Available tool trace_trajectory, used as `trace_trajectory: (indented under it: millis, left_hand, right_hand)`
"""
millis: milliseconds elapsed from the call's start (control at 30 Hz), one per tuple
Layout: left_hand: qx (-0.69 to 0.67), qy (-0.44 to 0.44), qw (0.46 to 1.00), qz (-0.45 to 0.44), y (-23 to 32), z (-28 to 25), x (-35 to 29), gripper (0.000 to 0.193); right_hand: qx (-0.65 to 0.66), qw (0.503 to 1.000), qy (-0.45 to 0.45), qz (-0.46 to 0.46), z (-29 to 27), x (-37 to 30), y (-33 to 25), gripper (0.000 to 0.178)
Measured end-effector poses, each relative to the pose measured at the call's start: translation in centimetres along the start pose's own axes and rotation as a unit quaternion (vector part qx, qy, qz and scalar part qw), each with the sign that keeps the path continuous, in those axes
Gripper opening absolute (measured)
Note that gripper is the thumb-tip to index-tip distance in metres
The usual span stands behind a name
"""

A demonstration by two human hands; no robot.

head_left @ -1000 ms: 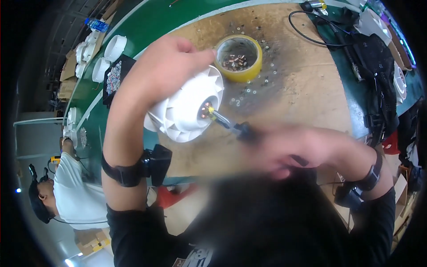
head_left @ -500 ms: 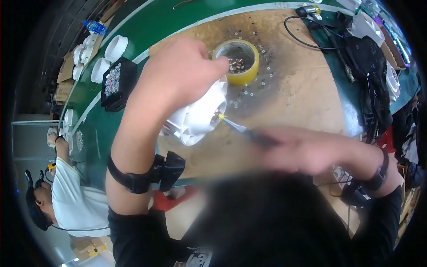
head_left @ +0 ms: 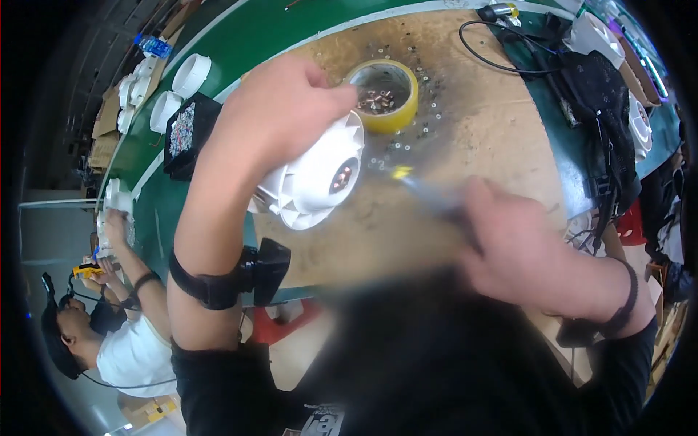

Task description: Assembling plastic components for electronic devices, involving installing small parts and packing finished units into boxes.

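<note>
The left hand (head_left: 280,109) is closed on the upper side of a white plastic round part with fins (head_left: 309,185), held over the left side of a flat brown board (head_left: 480,131) at the near edge of the green bench (head_left: 154,218); small copper-coloured pieces (head_left: 340,179) show in its hub. The right hand (head_left: 520,243), blurred, grips a slim tool with a bright yellow tip (head_left: 401,173), the tip apart from the part's right side. Toward the board's far edge stands a yellow tape roll (head_left: 392,122) with copper-coloured cylinders (head_left: 378,102) inside, touched or overlapped by the left fingers, I cannot tell which; small pale washers (head_left: 398,147) lie around it. Nearer the bench's left end sits a black box of small parts (head_left: 183,166).
</note>
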State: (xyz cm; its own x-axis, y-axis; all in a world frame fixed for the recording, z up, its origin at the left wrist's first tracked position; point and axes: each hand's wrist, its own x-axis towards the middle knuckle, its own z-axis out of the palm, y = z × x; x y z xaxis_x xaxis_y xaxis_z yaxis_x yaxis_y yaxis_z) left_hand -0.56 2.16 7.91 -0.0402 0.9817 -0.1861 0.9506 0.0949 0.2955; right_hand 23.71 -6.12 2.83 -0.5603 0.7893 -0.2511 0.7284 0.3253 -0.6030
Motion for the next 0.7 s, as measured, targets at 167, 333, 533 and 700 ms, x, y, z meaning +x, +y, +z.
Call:
trace_trajectory:
  millis: [167, 333, 533, 700]
  left_hand:
    - [0.071, 0.016, 0.996, 0.051, 0.7, 0.7, 0.0, 0.047]
    - [-0.099, -0.048, 0.993, 0.047, -0.4, -0.5, 0.9, 0.037]
    - [-0.629, -0.075, 0.774, -0.013, 4.7, 2.3, -1.7, 0.029]
    - [-0.741, -0.249, 0.622, -0.045, 7.9, 8.1, -0.9, 0.047]
  right_hand:
    - [0.231, 0.952, -0.188, 0.076, -2.3, -0.6, 1.3, 0.035]
    - [0.526, 0.841, -0.071, 0.101, -0.3, -1.3, 4.7, 0.025]
    - [0.640, 0.753, 0.153, 0.037, -0.3, 0.0, 5.7, 0.042]
    - [0.665, 0.721, 0.190, 0.041, -3.4, -4.4, 7.6, 0.030]
